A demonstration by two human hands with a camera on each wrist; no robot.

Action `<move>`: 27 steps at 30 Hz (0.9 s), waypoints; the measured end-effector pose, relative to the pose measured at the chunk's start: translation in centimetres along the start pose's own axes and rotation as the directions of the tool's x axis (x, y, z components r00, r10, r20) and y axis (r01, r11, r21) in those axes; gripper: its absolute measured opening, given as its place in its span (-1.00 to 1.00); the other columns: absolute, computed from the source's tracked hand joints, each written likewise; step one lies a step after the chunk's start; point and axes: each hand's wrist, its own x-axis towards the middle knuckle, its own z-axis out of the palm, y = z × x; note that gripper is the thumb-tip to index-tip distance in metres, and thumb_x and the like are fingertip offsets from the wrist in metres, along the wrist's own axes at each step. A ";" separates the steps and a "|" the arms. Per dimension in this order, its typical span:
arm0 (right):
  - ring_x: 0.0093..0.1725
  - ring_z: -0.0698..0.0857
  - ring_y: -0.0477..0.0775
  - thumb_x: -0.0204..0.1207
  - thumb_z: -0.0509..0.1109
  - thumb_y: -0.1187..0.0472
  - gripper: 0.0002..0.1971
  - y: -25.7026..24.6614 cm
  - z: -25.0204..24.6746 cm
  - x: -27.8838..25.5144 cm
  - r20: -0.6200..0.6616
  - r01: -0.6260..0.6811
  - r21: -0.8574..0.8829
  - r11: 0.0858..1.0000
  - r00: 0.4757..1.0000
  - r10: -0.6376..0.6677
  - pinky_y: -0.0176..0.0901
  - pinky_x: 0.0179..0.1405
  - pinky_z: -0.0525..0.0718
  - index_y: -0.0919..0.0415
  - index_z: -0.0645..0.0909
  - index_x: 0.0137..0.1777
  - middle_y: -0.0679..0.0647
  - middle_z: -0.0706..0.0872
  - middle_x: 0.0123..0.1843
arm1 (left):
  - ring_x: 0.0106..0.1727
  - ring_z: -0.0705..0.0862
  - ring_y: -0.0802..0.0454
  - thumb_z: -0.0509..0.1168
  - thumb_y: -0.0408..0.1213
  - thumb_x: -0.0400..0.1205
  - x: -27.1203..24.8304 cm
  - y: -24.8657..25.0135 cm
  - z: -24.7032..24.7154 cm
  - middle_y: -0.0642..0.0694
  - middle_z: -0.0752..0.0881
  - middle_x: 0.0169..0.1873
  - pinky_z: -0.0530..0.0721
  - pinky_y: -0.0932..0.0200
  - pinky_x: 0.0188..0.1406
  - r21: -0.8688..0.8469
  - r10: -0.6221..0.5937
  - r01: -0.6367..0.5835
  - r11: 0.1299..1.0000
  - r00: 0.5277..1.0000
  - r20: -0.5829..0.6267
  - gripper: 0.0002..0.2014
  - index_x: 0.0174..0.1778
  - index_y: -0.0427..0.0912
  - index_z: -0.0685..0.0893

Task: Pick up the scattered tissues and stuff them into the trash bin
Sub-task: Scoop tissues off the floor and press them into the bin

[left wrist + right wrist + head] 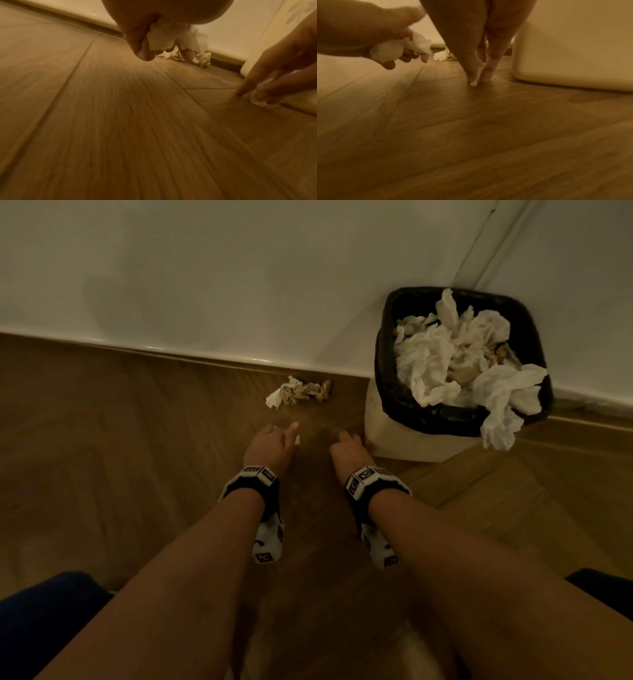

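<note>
A beige trash bin point(404, 440) with a black liner point(387, 361) stands against the wall, heaped with white tissues point(455, 350); one tissue point(500, 426) hangs over its front rim. A crumpled white and brown tissue clump point(298, 393) lies on the floor by the baseboard. My left hand point(284, 434) hovers just before it and grips a wadded white tissue point(163, 39). My right hand point(346, 440), close to the bin's left side, pinches a small white tissue scrap point(473, 82) at floor level between thumb and finger.
Wooden herringbone floor point(137, 440) spreads to the left and toward me. A white wall with a baseboard point(205, 356) runs behind the clump and bin. Dark blue fabric point(44, 611) shows at the lower left edge.
</note>
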 end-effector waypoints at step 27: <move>0.32 0.49 0.35 0.69 0.08 0.28 -0.66 -0.2 -16.1 -14.2 -0.015 0.142 -0.069 0.988 0.990 -0.143 0.06 0.37 0.45 0.29 0.43 0.43 0.33 0.36 0.42 | -0.23 0.54 -0.14 0.33 -0.32 0.42 -5.5 17.4 -14.4 -0.14 0.48 -0.07 0.48 0.10 -0.32 0.019 0.069 -0.068 0.997 0.997 -0.034 -0.64 0.07 -0.06 0.37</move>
